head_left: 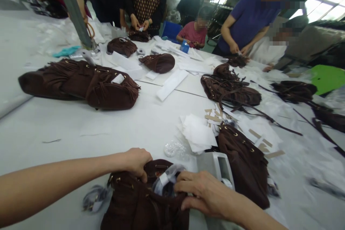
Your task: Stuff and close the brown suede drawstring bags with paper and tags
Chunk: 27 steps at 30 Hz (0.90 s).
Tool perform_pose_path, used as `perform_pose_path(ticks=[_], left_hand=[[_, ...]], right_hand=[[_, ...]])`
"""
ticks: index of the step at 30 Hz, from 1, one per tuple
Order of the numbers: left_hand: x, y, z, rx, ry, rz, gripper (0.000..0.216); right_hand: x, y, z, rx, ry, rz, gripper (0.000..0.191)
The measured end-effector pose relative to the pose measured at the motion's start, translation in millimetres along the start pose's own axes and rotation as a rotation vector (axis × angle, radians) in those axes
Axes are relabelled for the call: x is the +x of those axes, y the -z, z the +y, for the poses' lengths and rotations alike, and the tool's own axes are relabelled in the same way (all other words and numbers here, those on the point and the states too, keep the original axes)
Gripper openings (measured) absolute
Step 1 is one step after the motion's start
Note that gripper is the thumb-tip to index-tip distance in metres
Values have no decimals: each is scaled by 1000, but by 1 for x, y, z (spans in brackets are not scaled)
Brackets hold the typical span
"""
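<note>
A dark brown drawstring bag [134,201] with gold eyelets lies before me, its mouth open. My left hand [136,161] is closed around the far left part of its rim, thumb inside the opening. In the mouth sits a clear plastic-wrapped bundle [165,183] with a white tag and something dark inside. My right hand [202,190] is closed over the right side of the rim; its fingers reach in against the bundle and its thumb lies outside. Its fingertips are partly hidden. Left of the bag rests another plastic-wrapped bundle [95,198] with dark contents.
A grey plastic bin [215,160] and a second brown bag [242,161] stand at my right. Beyond lie white sheets [198,133], a small clear packet pile [174,148] and stacked fringed bags [81,82]. A metal post [72,7] rises at left. Several people work across the table.
</note>
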<state>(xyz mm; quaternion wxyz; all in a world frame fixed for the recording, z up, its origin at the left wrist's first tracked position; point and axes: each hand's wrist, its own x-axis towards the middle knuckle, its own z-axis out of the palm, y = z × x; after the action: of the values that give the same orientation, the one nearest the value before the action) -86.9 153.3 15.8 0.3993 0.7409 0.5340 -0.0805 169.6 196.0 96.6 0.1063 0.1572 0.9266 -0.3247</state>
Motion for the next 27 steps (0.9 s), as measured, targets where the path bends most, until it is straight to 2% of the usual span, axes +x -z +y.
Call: perform_pose_path(ticks=[4, 7, 10, 11, 13, 15, 19, 23, 27], left_hand=[[1, -5, -1, 104, -15, 68, 28], [-12, 13, -2, 90, -49, 150, 31], [-39, 32, 7, -78, -158, 331, 31], [-48, 33, 12, -120, -204, 326, 33], [-62, 26, 21, -90, -267, 278, 39], [-69, 10, 24, 42, -279, 269, 48], [-65, -22, 9, 247, -277, 351, 57], [-52, -32, -10, 180, -243, 361, 53], [-34, -35, -17, 95, -171, 349, 53]], right_hand=[[13, -2, 17, 38, -97, 9, 15], [16, -9, 20, 8, -151, 41, 21], [13, -12, 10, 77, -175, 47, 26], [12, -13, 5, 129, -181, 32, 27], [10, -13, -5, 235, -179, -16, 28], [9, -13, -11, 259, -156, -37, 28], [9, -16, -8, 102, -162, 24, 26], [14, -30, 17, -5, -179, 86, 28], [20, -43, 37, 20, -225, 150, 29]])
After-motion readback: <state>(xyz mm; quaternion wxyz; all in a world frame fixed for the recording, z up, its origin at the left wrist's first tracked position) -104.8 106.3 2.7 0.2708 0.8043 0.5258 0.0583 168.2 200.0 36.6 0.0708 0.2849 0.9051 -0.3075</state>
